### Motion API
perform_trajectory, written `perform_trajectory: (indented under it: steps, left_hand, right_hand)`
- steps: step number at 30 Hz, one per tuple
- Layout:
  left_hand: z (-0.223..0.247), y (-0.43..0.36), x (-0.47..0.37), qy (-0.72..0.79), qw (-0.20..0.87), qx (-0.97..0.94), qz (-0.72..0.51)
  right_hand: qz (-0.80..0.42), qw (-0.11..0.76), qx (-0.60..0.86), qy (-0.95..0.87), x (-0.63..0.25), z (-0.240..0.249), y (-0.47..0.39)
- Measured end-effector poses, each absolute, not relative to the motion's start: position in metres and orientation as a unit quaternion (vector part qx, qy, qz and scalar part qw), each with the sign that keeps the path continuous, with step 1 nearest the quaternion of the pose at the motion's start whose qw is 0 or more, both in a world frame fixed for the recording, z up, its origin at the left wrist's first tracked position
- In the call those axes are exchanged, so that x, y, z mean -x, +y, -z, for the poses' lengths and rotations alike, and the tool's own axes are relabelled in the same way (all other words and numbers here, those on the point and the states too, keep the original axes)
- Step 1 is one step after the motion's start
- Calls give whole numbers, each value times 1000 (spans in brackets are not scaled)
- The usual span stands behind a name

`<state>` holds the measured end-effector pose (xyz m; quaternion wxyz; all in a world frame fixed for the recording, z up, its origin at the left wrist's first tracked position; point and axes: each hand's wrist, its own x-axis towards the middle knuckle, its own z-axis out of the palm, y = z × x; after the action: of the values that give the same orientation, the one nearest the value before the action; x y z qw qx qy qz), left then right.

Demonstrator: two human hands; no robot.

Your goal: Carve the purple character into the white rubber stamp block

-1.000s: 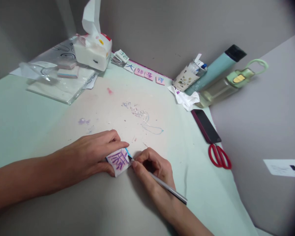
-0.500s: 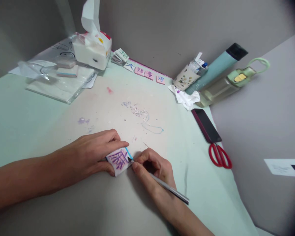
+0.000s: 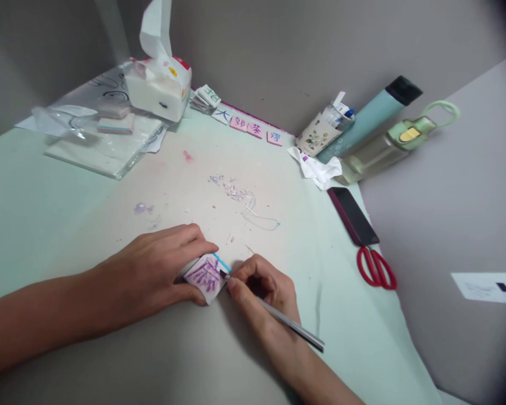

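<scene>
A small pale block (image 3: pixel 206 277) with purple character strokes on its face and a light-blue line on its far edge lies tilted near the middle of the table. My left hand (image 3: pixel 172 264) grips the block from the left, fingers along the far side and thumb on the near side. In my right hand (image 3: pixel 263 295) is a slim silver carving knife (image 3: pixel 290 323), pinched close to its tip. The dark tip touches the block's right part. Loose shavings (image 3: pixel 236 191) lie beyond the hands.
At the back stand a tissue pack (image 3: pixel 158 90), several marked tiles (image 3: pixel 239 123), a pen cup (image 3: pixel 322 132) and two bottles (image 3: pixel 373 118), (image 3: pixel 388 147) lean rightward. A phone (image 3: pixel 354 216) and red scissors (image 3: pixel 376 269) lie right. Wrapped blocks (image 3: pixel 96 146) sit left.
The block has turned slightly and shifted a little to the right in my left hand, whose thumb has also moved right. My right hand is almost unmoved.
</scene>
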<state>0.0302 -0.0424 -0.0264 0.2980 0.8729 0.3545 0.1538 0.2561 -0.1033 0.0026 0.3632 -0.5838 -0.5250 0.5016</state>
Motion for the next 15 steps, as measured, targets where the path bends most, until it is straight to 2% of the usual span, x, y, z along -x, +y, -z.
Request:
perform_trajectory:
  steps: [6,12,15]
  left_hand:
    - [27,-46,-37,380,254,-874,-164]
    - [25,-30,-17,309,362,-868,-140]
    - [25,-28,-12,315,375,-861,-137]
  right_hand:
    - [-507,373,594,-501,-253,0,-105]
    - [-507,368,606,-491,-253,0,-100]
    - [-508,369,603,-492,-253,0,-99]
